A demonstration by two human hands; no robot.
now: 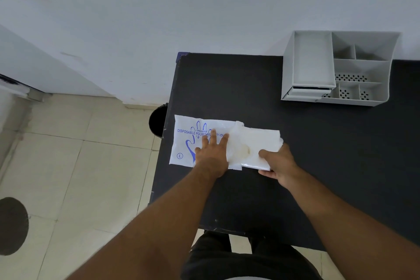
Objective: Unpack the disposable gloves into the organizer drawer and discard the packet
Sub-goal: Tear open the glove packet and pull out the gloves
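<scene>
A white glove packet (pixel 185 141) with a blue hand print lies flat near the left edge of the black table (pixel 318 166). My left hand (pixel 212 154) presses flat on the packet, fingers spread. A stack of clear disposable gloves (pixel 254 145) sticks halfway out of the packet's right end. My right hand (pixel 278 163) pinches the stack's near right corner. The grey organizer (pixel 363 68) stands at the table's far right by the wall, its drawer (pixel 312 59) pulled open with nothing in it.
A black bin (pixel 158 121) stands on the tiled floor just left of the table, partly hidden by its edge. The white wall runs behind the table. A dark round patch (pixel 12 226) lies on the floor at far left.
</scene>
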